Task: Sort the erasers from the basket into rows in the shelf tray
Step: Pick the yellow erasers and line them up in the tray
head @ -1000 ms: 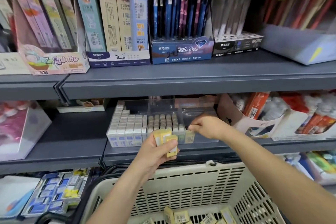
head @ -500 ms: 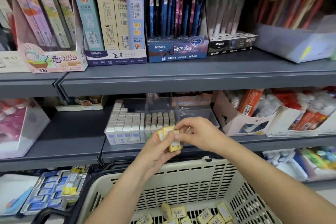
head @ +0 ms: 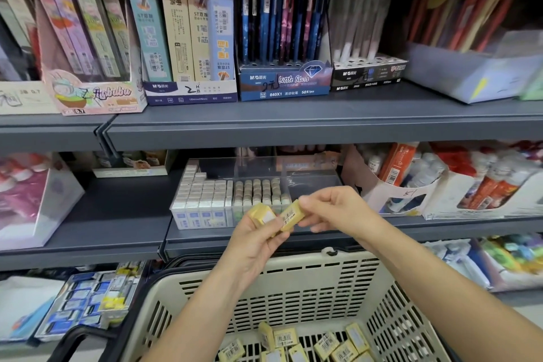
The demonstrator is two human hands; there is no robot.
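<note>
A clear shelf tray [head: 311, 182] on the middle shelf holds rows of white erasers [head: 202, 194] on its left and rows of yellow-wrapped erasers [head: 258, 192] in the middle; its right section shows bare. In front of the tray my left hand [head: 252, 241] grips a small stack of yellow erasers [head: 261, 214]. My right hand [head: 335, 210] pinches one yellow eraser [head: 292, 214] beside that stack. Below, a beige plastic basket [head: 308, 282] holds several loose yellow erasers [head: 311, 344] on its bottom.
The upper shelf carries pen and pencil display boxes [head: 283, 79]. Right of the tray stand cardboard boxes of glue bottles [head: 402, 182]. A pink-filled clear box [head: 32, 203] sits at the left. The lower shelf holds blue packaged items [head: 88, 300].
My right hand drew back from the tray's front to the stack in my left hand and now pinches one yellow eraser there. The view shifted slightly downward, showing more of the basket.
</note>
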